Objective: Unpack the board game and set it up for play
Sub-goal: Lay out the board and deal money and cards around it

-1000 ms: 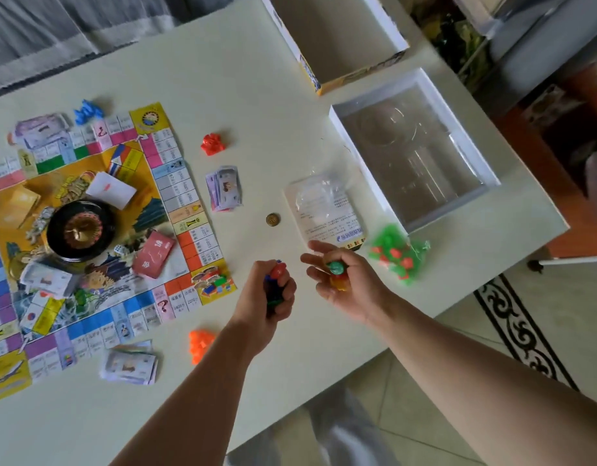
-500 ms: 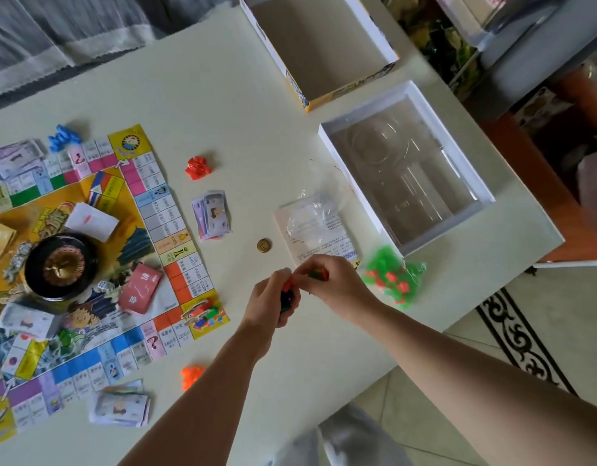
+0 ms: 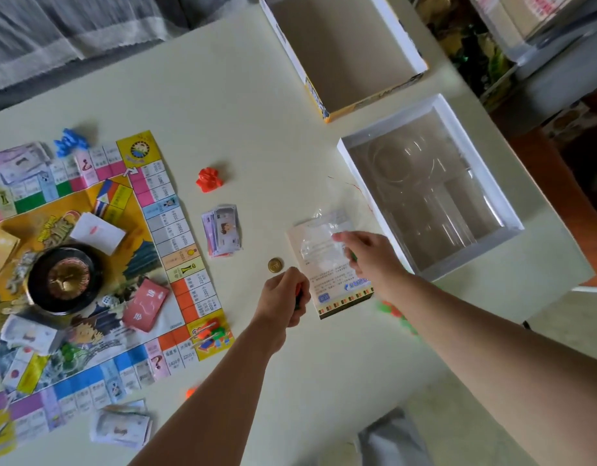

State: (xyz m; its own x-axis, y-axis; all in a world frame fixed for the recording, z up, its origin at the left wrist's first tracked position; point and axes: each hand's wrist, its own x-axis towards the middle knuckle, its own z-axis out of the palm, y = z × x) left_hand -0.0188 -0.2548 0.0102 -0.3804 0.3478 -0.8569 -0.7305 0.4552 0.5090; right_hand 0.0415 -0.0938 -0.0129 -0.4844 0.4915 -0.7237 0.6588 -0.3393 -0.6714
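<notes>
Board (image 3: 186, 280) laid flat on tabletop (image 3: 223, 95); wheel (image 3: 63, 280), cards (image 3: 146, 306), money (image 3: 223, 233) out. Box (image 3: 344, 52) empty. Left hand (image 3: 283, 297) curled round small pieces (image 3: 299, 295). Right hand (image 3: 367, 253) above clear bag (image 3: 324, 240); grip unclear. Pieces still need placing.

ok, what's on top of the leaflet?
A crumpled clear bag lies on its upper half. The right hand covers the leaflet's right edge, so what lies under it cannot be seen.

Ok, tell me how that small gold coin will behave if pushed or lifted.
The small round gold coin lies flat on the smooth pale table, so a push probably slides it. Its thin edge likely makes pinching fiddly. Set on edge, it could roll.
</notes>
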